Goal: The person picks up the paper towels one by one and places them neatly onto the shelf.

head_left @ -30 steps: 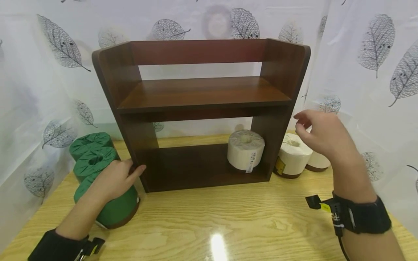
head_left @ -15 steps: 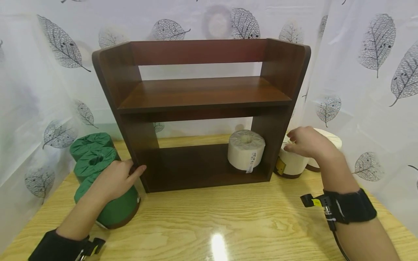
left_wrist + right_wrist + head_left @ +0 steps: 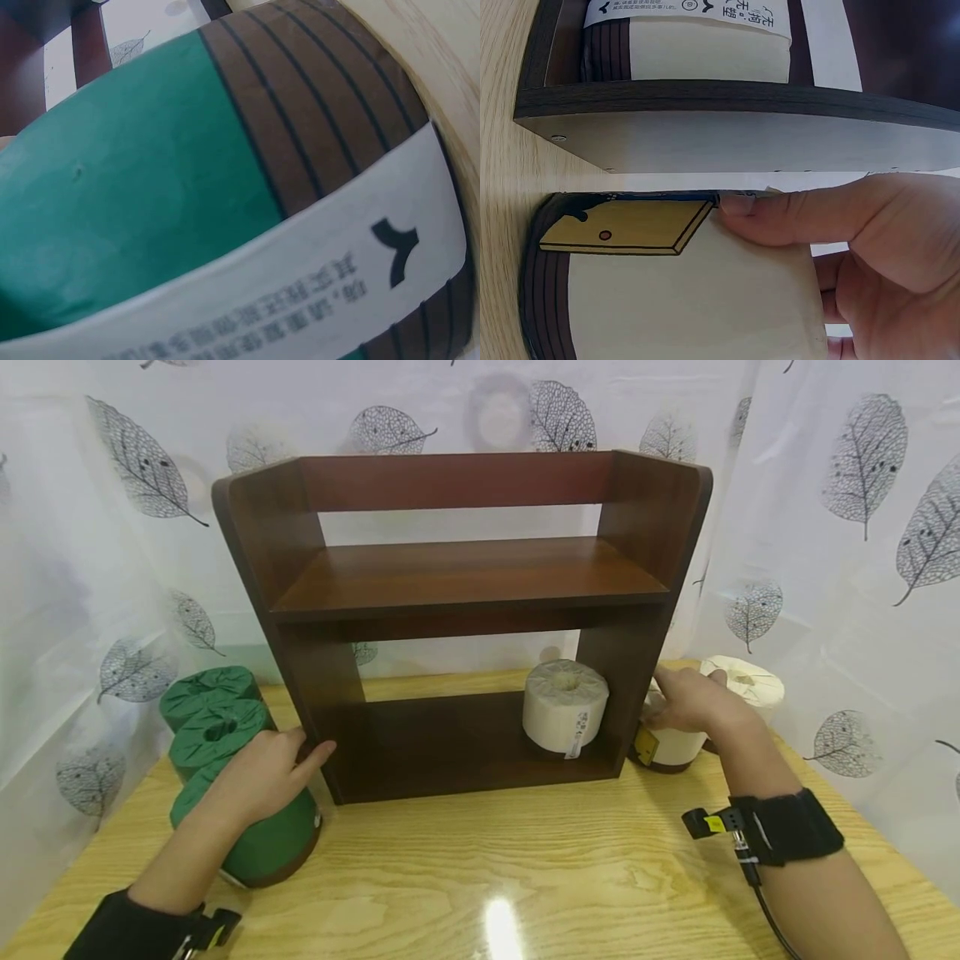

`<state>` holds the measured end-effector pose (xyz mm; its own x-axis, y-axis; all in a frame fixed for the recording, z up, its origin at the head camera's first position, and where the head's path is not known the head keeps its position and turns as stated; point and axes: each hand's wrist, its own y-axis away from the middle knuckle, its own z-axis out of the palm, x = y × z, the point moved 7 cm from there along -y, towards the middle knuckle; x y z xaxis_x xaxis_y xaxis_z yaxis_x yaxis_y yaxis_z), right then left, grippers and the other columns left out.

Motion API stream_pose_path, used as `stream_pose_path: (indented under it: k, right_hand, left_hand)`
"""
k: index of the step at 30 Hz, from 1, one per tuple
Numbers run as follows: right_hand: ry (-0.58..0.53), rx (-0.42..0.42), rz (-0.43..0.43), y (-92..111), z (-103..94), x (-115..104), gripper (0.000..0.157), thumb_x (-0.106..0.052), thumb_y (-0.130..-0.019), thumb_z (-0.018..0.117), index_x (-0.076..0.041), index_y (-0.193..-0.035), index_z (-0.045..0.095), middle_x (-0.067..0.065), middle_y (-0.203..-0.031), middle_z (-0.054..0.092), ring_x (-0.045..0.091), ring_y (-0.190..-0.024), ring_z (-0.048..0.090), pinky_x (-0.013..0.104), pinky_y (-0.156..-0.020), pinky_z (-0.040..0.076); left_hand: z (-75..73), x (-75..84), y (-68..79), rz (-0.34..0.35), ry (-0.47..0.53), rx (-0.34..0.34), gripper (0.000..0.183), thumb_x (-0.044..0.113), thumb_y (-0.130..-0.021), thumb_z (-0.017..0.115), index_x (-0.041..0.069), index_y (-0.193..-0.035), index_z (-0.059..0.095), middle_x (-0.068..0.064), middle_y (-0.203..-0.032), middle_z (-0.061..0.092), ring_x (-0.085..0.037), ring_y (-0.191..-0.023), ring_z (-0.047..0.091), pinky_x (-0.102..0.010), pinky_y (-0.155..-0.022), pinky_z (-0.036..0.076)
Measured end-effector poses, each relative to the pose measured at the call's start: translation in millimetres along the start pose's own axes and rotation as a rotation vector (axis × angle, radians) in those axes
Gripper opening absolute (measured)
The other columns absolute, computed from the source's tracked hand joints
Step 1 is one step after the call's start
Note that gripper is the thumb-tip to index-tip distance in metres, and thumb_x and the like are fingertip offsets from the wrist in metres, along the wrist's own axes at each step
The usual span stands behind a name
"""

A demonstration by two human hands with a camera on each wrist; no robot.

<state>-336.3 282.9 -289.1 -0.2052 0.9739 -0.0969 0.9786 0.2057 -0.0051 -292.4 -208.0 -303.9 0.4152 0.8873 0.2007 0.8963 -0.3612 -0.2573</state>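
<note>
My right hand (image 3: 686, 700) grips a cream-wrapped toilet roll (image 3: 672, 747) just outside the shelf's right side. In the right wrist view the thumb (image 3: 761, 217) presses one side of this roll (image 3: 690, 300), while the other fingers are partly hidden behind its top. My left hand (image 3: 266, 772) holds the front edge of the left side panel of the dark brown shelf (image 3: 480, 606), thumb in front and other fingers mostly hidden. Directly beneath this hand stands a green-wrapped toilet roll (image 3: 273, 843), which fills the left wrist view.
Another cream roll (image 3: 566, 710) stands inside the lower compartment, at its right end. Behind the gripped roll is a further cream roll (image 3: 746, 681). More green rolls (image 3: 213, 689) line the left side. A wooden table (image 3: 450, 868) bears everything, before a leaf-print curtain (image 3: 810, 602).
My right hand has come down and leftward onto the cream roll beside the shelf and taken hold of it. The left hand has stayed at the shelf's left panel.
</note>
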Motion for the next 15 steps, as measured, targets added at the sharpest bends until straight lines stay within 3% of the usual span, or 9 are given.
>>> stream_pose_path:
  k: [5, 11, 15]
  right_hand:
    - [0.004, 0.009, -0.019, 1.9, -1.9, -0.8, 0.088, -0.034, -0.07, 0.074, -0.016, -0.143, 0.027, 0.012, -0.099, 0.065, 0.029, -0.09, 0.056, 0.059, -0.08, 0.026]
    - [0.011, 0.047, -0.029, 2.6, -6.8, -0.7, 0.059, -0.031, -0.068, 0.074, -0.017, -0.121, 0.052, 0.008, -0.102, 0.065, 0.029, -0.09, 0.055, 0.053, -0.075, 0.026]
    - [-0.003, 0.075, -0.037, 3.7, -10.1, -1.6, 0.052, -0.03, -0.067, 0.075, -0.019, -0.114, 0.057, 0.007, -0.102, 0.065, 0.028, -0.092, 0.055, 0.052, -0.073, 0.027]
  left_hand:
    - [-0.1, 0.1, -0.1, 0.002, 0.002, -0.005, 0.05, 0.046, -0.097, 0.038, 0.013, -0.061, 0.043, -0.001, -0.05, 0.038, -0.013, -0.042, 0.038, -0.031, -0.044, 0.036]
    - [0.4, -0.5, 0.5, -0.001, -0.001, -0.004, 0.051, 0.048, -0.097, 0.037, 0.013, -0.061, 0.043, -0.001, -0.05, 0.037, -0.013, -0.042, 0.038, -0.031, -0.043, 0.035]
    - [0.2, -0.4, 0.3, 0.002, -0.004, -0.001, 0.051, 0.048, -0.097, 0.037, 0.013, -0.061, 0.043, -0.001, -0.05, 0.037, -0.013, -0.042, 0.038, -0.031, -0.043, 0.035]
